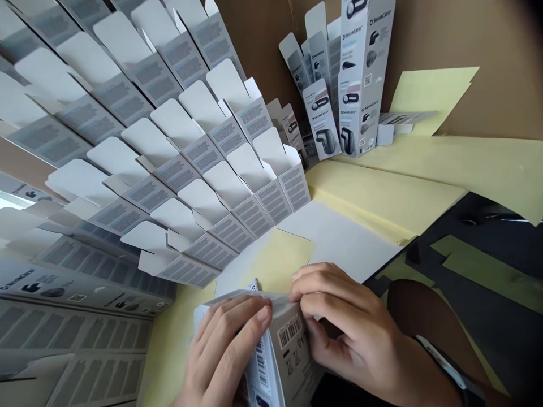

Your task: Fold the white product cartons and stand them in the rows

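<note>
The left hand (231,342) is wrapped over a printed box (292,353), grasping it, fingers bent across its upper side. The right hand (350,325) has hold of the same box from the other side, fingertips at the top edge and thumb by the panel with the barcode; a band (443,362) circles that wrist. The box sits low, between the two hands, close to the person. Just past it I see a yellow sheet (282,254) on a white surface (343,226). Rows of boxes with raised flaps (229,217) slant up on the left, and a tall box (365,79) stands farther back.
</note>
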A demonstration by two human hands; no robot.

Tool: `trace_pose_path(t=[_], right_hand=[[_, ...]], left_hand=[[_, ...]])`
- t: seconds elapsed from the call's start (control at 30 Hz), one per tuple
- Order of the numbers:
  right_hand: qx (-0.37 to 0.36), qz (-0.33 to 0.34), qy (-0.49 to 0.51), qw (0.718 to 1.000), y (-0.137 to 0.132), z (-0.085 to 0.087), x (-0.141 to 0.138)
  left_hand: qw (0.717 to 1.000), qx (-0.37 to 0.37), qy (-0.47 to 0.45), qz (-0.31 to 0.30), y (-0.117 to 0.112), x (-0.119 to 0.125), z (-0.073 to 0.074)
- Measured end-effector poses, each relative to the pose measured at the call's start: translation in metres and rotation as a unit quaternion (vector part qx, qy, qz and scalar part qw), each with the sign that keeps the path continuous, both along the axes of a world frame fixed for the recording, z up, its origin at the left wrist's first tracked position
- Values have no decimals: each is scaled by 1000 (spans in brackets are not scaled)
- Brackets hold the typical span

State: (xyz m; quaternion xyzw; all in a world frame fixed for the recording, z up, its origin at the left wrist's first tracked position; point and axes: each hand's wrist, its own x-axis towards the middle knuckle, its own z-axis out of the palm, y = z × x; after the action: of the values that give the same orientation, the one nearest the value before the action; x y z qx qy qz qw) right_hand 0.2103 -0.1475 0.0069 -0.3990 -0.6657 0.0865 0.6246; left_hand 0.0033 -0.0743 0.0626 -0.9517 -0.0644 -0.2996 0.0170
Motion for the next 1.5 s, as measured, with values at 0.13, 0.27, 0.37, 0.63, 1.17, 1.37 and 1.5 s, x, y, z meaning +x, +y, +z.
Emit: trace_pose_path(t=[0.13,0.27,0.37,0.63,1.17,1.37,1.5], right_hand=[[-8,6,11,1000,7,-7,-1],[-7,13,16,1000,10,-11,-1],[-11,18,20,1000,13,-12,-1],[-14,29,42,999,20,-15,-1],[-26,36,50,998,21,-21,2],[-33,40,44,998,20,-24,5],[-36,42,38,998,20,-23,7]], left_hand=[[1000,-8,-7,-3,9,1,-6],[1000,-20,1,-8,12,0,-10],[999,-31,-2,-9,15,-1,-12],[997,-65,-37,13,16,3,-25],[998,-60,-7,-28,27,3,-27],[998,-58,-6,-19,25,4,-30],[999,-49,-10,-9,26,5,-31]])
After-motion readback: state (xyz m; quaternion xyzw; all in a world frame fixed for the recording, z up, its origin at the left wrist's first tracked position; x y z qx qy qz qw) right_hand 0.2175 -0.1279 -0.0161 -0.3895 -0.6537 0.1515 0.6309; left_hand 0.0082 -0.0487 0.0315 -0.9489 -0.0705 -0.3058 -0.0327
